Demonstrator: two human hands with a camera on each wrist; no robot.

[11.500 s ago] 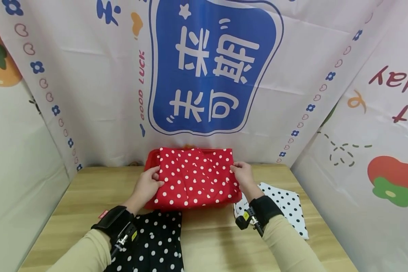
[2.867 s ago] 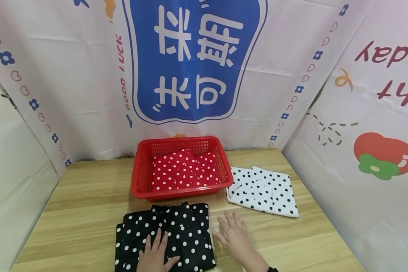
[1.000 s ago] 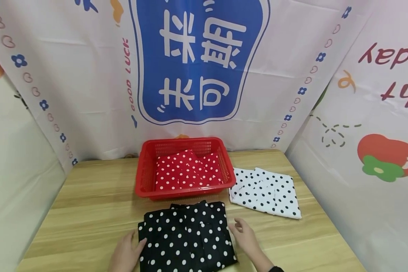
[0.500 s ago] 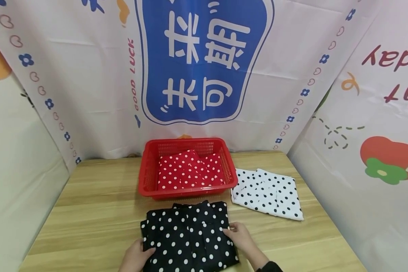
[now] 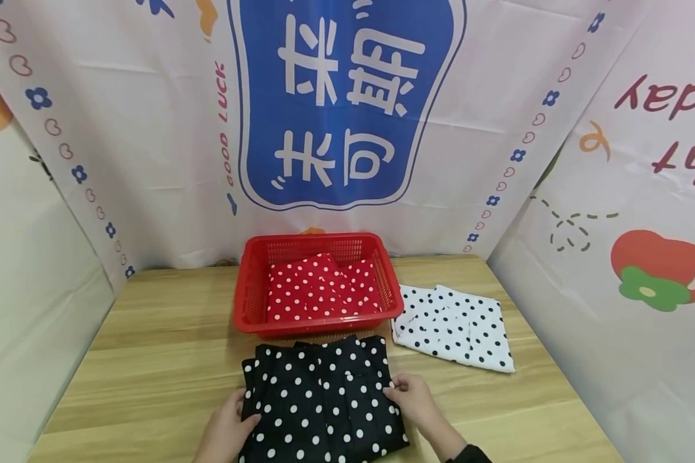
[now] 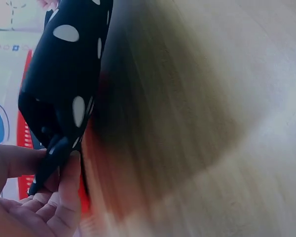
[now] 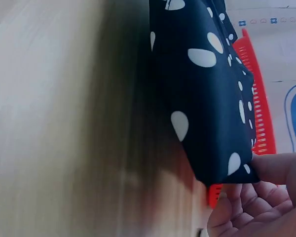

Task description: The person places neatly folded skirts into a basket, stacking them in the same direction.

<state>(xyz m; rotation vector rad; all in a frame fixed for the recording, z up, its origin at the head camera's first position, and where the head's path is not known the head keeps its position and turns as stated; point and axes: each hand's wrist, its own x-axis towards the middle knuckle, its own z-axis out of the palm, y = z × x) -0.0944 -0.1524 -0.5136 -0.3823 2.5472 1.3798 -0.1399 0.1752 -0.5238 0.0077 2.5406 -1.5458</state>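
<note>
In the head view a folded black cloth with white dots (image 5: 324,399) lies near the front of the table, its lower part cut off by the frame. My left hand (image 5: 226,427) pinches its left edge, thumb on top. At the right edge my right hand (image 5: 419,402) grips it between thumb and fingers. Both wrist views show the black cloth (image 6: 64,64) raised at the sides, with a shadow on the wood below. Behind it stands a red plastic basket (image 5: 246,302) holding a folded red cloth with white dots (image 5: 318,289).
A folded white cloth with black dots (image 5: 454,331) lies right of the basket. The wooden table (image 5: 150,360) ends at a printed curtain (image 5: 168,141) behind, with more white sheeting (image 5: 591,308) on the right side.
Earlier both hands held the red cloth over the basket; now it lies inside. My left hand lay flat on the black cloth; since then both hands have taken its side edges and raised them.
</note>
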